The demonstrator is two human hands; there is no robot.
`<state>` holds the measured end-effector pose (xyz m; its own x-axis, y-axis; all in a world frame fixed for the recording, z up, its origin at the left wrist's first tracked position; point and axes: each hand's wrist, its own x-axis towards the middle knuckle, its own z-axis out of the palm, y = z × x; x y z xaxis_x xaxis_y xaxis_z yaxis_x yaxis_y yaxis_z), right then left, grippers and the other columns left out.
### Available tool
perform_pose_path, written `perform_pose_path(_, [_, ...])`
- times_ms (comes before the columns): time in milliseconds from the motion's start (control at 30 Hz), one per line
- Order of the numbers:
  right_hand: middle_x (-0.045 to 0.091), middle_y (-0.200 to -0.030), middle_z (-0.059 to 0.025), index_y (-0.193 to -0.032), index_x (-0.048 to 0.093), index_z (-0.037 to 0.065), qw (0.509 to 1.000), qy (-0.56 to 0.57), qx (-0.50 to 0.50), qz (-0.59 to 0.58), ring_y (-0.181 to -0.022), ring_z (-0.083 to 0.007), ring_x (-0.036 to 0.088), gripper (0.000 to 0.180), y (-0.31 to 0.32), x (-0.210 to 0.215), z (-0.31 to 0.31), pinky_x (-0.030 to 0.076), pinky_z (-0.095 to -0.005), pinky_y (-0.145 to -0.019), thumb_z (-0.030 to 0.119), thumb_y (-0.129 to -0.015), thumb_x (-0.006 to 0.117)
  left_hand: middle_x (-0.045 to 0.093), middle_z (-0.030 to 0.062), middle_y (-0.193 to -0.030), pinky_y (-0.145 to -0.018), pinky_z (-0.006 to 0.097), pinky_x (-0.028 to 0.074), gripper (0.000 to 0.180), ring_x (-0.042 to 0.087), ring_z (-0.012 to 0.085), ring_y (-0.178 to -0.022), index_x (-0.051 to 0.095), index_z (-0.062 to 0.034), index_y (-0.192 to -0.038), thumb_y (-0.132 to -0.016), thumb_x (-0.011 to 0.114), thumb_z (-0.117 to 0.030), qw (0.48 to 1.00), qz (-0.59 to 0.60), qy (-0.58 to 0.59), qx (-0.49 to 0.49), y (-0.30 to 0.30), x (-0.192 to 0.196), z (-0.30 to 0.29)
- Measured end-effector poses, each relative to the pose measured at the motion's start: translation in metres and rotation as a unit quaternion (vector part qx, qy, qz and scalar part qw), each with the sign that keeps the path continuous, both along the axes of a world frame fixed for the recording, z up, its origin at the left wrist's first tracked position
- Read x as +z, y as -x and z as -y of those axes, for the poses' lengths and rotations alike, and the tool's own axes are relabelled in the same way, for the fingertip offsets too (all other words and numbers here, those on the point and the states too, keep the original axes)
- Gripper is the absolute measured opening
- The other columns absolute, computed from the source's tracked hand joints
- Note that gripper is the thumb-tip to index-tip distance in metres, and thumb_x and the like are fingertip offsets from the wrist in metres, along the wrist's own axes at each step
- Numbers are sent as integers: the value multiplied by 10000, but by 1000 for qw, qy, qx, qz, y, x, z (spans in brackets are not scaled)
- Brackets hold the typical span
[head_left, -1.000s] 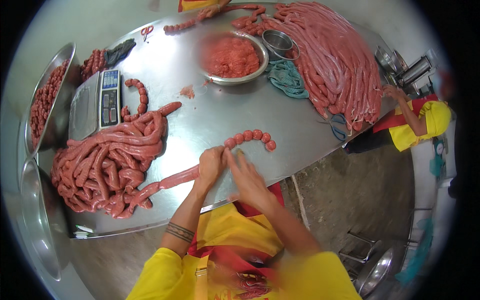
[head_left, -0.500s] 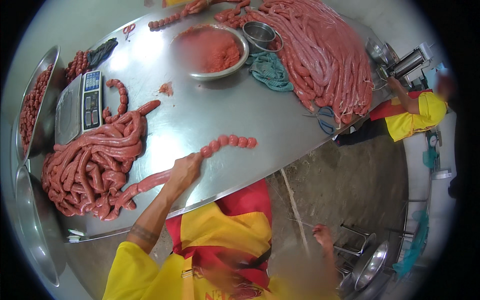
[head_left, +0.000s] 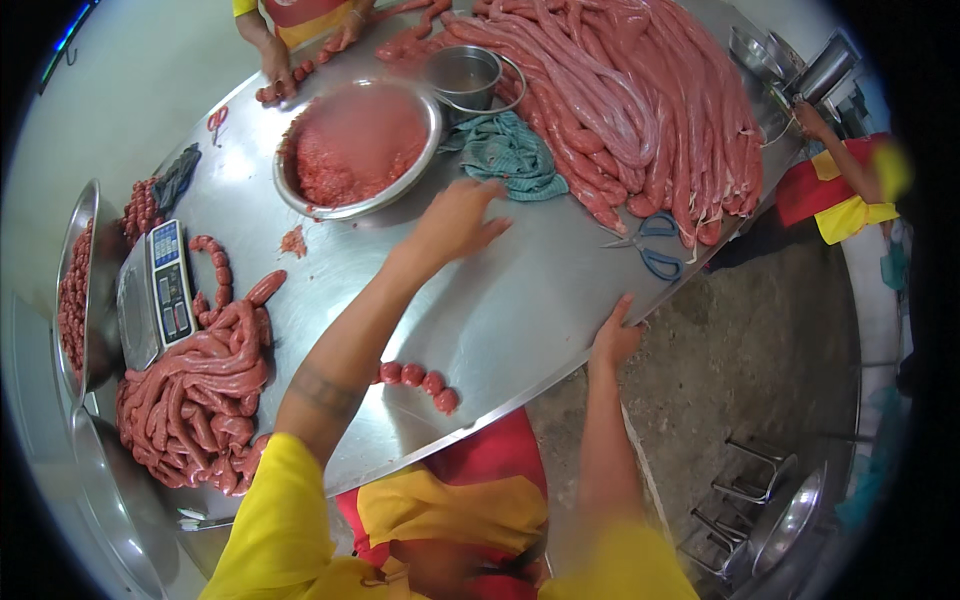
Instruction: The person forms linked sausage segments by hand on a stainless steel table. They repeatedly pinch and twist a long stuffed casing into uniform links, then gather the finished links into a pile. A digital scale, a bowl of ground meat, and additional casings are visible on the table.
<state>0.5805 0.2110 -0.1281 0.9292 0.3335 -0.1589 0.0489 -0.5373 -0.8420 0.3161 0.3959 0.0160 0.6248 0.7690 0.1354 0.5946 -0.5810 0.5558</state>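
Note:
My left hand [head_left: 455, 225] reaches over the steel table [head_left: 500, 300], fingers apart and holding nothing visible. Its fingertips are just short of a crumpled teal cloth [head_left: 510, 155]. At the table's front edge is my right hand [head_left: 613, 335], fingers stretched out; no object shows in it. A short chain of tied sausage links [head_left: 415, 378] lies below my left forearm, which hides its left end. Blue-handled scissors [head_left: 655, 245] lie open beyond my right hand. A heap of long filled sausage casing [head_left: 190, 400] rests at the left.
Beside the cloth stand a bowl of ground meat [head_left: 435, 130] and a metal pot [head_left: 465, 75]. A big pile of filled casings [head_left: 620, 110] covers the far right. A scale [head_left: 170, 285] and steel basins [head_left: 95, 230] stand left. Co-workers' hands [head_left: 345, 30] work at the far side.
My left hand has let go of the sausage and moved up and right toward the cloth. My right hand has come up from over the floor to the table edge. The view has shifted.

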Motion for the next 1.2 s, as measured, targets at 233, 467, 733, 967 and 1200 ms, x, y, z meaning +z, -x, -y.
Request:
perform_pose_path(233, [678,-1235,-328,-1319,526,-152,996,14,30,78,-1108,-452,696,846,-34,3,-2,552,-487,-927,625,-996,619,478,210,-1485,-1026,778,359,735,430,545,-1361,510,-277,-1532,-884,747,-532,976,-116,-139,120,-99,-63,-71])
perform_pose_path(467, [682,-1212,-328,-1296,520,-155,993,44,35,105,-1114,-459,688,860,-55,7,-15,537,-495,-934,648,-1001,597,449,200,-1553,-1059,615,389,569,427,452,-1363,647,-318,-1381,-836,796,-387,985,-130,-104,-49,45,-67,106])
perform_pose_path(733, [659,-1250,-342,-1354,479,-157,996,38,39,67,-1138,-475,676,888,-48,18,-12,537,-489,-954,653,-1005,583,306,324,-1607,-1186,774,159,765,192,655,-1490,586,-392,-1441,-757,821,-640,949,-295,105,-28,232,-20,213])
perform_pose_path(967, [641,-1275,-341,-1368,460,-159,999,24,22,31,-1142,-463,675,887,-47,16,-13,540,-493,-952,647,-1015,572,423,303,-1464,-1129,852,102,534,263,628,-1459,621,-460,-1315,-847,721,-698,972,-215,7,-94,59,-57,221])
perform_pose_path(1200, [659,-1259,-329,-1356,484,-166,997,24,42,63,-1127,-440,676,831,-47,19,-11,506,-452,-1003,594,-1036,588,432,318,-1529,-1094,795,224,506,301,579,-1465,615,-191,-1372,-967,672,-489,961,-124,-121,217,-84,-87,81])
